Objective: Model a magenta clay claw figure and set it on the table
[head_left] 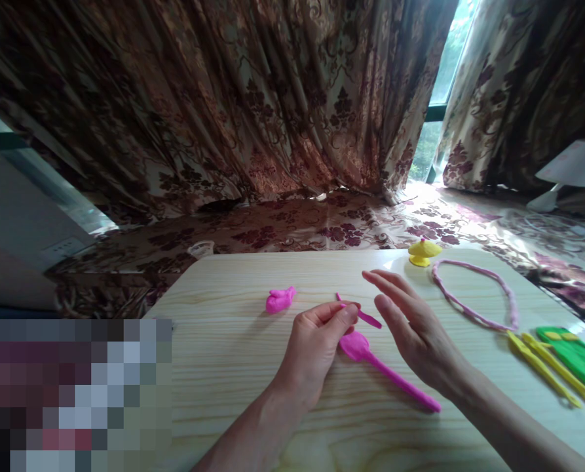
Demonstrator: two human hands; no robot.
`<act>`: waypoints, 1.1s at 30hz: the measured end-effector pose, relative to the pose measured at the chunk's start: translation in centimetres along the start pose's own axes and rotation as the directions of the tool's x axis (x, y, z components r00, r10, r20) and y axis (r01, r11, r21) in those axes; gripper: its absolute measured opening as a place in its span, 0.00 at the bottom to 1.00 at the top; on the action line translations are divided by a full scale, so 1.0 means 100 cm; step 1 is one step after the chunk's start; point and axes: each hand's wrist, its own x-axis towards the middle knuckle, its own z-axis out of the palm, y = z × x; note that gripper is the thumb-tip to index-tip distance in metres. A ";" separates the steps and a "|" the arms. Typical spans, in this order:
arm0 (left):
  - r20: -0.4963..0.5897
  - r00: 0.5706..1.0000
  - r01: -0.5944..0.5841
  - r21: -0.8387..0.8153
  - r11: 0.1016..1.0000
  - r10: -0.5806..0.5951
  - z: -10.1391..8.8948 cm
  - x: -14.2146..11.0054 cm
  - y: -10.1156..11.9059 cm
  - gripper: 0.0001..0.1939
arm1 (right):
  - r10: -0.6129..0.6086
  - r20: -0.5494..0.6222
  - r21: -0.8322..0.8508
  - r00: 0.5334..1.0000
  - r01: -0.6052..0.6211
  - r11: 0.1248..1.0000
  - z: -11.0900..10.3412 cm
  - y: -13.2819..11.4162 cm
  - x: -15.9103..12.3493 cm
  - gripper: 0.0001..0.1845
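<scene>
Left grip (316,341) pinches the strip (371,320) partway along, between my thumb and forefinger, I judge so that both ends are free: one pokes toward 11 o'clock, the other toward 4. At 3 o'clock from it, my right grip (416,328) is spread and holds nothing, perhaps to give the strip room. The paddle (390,373) lies toward 5 o'clock on the surface (223,367), likely for easy reach. The strip looks thin, bright pink, broader and flatter at its 4 o'clock end.
</scene>
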 end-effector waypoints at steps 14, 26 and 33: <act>0.412 0.906 0.278 -0.412 0.867 -0.095 0.042 -0.013 0.006 0.30 | -0.040 -0.049 -0.426 0.998 0.015 0.904 0.000 0.011 0.002 0.27; 0.502 0.854 0.393 -0.447 0.804 -0.139 0.038 -0.016 0.008 0.38 | -0.100 0.010 -0.451 0.995 0.094 0.887 0.003 0.010 0.003 0.31; 0.523 0.846 0.388 -0.465 0.796 -0.107 0.043 -0.017 0.008 0.33 | -0.046 -0.056 -0.444 0.997 0.016 0.896 0.001 0.013 0.006 0.30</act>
